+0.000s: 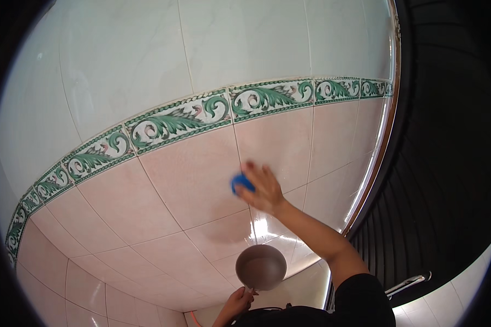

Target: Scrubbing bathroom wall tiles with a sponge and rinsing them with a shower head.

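Note:
Against the pink wall tiles (196,180), my right hand (264,190) presses a blue scrubbing pad or sponge (242,184); both are blurred. My left hand (238,301) is low in the view, closed around the handle of a brownish-grey round water dipper (262,267). The dipper's open bowl faces up towards me, a short way below my right forearm. Whether it holds water I cannot tell. A bright wet-looking glare lies on the tiles just above the bowl.
A green leaf-patterned border (180,119) runs between the pink tiles and the pale upper tiles (245,41). To the right stands a dark ribbed door (433,163) with a metal handle (409,284). An orange hose or cord (195,319) shows at the bottom, by the floor (307,292).

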Tool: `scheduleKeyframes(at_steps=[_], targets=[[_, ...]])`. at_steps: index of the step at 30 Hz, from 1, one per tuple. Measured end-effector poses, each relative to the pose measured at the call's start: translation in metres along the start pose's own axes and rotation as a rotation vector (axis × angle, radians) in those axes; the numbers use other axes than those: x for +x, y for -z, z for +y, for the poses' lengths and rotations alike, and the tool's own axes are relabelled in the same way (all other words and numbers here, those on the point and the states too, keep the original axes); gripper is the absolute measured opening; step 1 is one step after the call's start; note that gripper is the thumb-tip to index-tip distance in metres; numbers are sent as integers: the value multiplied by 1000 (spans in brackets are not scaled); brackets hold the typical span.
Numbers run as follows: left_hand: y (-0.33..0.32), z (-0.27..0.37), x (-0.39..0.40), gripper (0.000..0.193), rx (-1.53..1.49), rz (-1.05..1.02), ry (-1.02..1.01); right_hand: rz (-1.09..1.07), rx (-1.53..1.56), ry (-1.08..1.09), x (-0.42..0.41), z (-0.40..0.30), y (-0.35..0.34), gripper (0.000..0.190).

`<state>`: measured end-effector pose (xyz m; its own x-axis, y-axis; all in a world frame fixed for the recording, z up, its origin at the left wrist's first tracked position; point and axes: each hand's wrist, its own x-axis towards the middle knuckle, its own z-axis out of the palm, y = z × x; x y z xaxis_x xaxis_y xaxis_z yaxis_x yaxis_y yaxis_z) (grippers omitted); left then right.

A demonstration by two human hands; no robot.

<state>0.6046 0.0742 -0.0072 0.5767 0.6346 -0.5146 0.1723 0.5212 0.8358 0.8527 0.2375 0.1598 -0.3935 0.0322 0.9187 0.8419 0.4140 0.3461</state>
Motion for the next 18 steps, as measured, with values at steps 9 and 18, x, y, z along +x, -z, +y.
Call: scheduleKeyframes(at_steps=[9,18], targets=[[-1,1,-9,28,-17,9,-15,366,-256,-540,9,98,39,40],[4,6,-11,29,13,13,-21,-171,28,-101,-87,15,20,35]])
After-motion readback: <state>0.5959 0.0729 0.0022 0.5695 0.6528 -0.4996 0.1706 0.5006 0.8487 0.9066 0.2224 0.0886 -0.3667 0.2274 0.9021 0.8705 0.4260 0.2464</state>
